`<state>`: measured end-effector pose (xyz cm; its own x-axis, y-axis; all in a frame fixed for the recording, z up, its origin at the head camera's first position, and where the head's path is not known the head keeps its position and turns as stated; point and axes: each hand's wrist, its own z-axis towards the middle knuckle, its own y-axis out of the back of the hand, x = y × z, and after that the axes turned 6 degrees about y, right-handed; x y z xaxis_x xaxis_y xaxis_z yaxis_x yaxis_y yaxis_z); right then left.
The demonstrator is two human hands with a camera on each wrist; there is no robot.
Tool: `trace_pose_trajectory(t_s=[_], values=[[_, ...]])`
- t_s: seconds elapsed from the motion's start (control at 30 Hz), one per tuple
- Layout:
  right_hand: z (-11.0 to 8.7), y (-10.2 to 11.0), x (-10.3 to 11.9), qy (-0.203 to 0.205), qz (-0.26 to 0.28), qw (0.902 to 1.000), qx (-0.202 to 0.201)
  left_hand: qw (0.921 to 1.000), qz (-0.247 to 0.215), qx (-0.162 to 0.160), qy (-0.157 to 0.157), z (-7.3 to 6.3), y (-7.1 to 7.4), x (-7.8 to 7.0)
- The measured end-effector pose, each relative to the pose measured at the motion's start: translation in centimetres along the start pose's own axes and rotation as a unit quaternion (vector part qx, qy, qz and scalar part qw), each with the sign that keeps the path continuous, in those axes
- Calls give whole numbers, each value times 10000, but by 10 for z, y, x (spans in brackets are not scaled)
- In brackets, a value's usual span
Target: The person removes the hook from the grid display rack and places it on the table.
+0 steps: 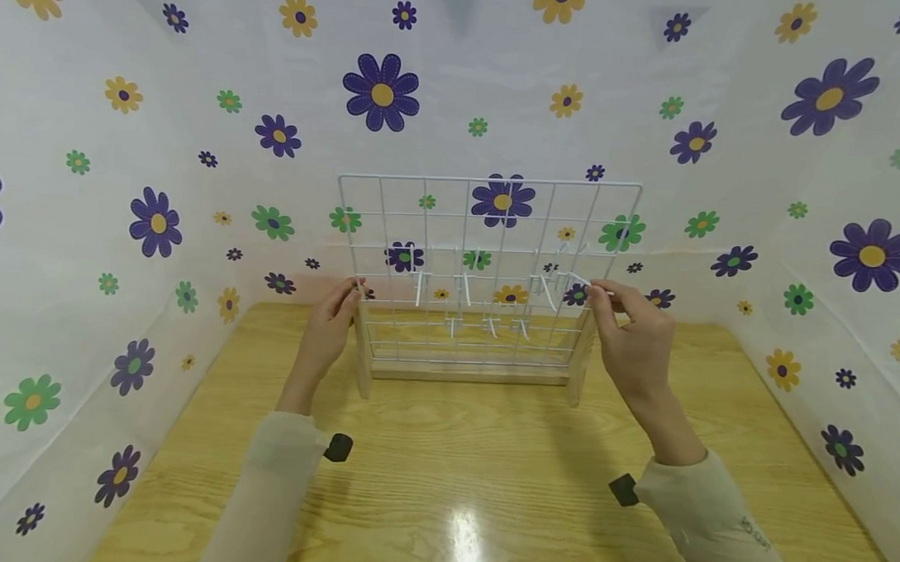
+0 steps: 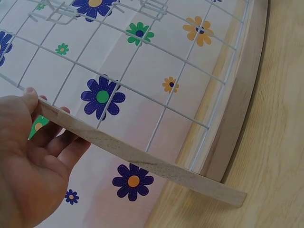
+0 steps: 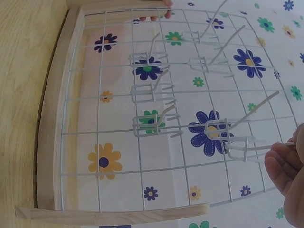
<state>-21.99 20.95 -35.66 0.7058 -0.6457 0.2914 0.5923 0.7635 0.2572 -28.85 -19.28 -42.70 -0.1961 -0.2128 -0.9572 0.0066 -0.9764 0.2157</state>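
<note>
A white wire grid panel (image 1: 491, 181) stands upright in a wooden stand (image 1: 469, 374) on the table. My left hand (image 1: 328, 326) grips the top of the stand's left post (image 2: 142, 161), thumb on the near side and fingers behind. At the panel's right side, my right hand (image 1: 640, 341) pinches the end of a white wire hook (image 3: 259, 147) between thumb and fingers; the hook's bracket overlaps the grid wires. Other hooks hang on the panel in two rows, among them an upper hook (image 3: 259, 107) beside the pinched one and a lower hook (image 3: 147, 126).
The wood-grain table (image 1: 451, 463) extends in front of the stand. White cloth with flower prints (image 1: 442, 82) rises behind it and along both sides. The right post (image 3: 114, 216) stands below my right hand. A small black block (image 1: 338, 447) sits at my left cuff.
</note>
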Motion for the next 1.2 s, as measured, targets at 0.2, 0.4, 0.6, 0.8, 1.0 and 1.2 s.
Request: trace_pose_trajectory(t_s=[0.2, 0.4, 0.6, 0.8, 1.0, 1.2], values=[[2, 2, -2, -38, -79, 9999, 84, 9999, 30, 11, 117, 0, -1, 0], [5, 3, -3, -157, 83, 9998, -94, 9998, 166, -76, 36, -1, -2, 0], [8, 4, -5, -311, 159, 9991, -240, 10000, 23, -59, 25, 1, -4, 1], [12, 12, -1, -451, 224, 9986, -173, 10000, 29, -88, 23, -1, -4, -1], [14, 19, 4, -722, 373, 9966, -143, 9999, 117, -114, 29, -2, -2, -1], [13, 28, 4, -953, 541, 9939, -132, 9996, 255, -104, 48, -3, -2, 0]])
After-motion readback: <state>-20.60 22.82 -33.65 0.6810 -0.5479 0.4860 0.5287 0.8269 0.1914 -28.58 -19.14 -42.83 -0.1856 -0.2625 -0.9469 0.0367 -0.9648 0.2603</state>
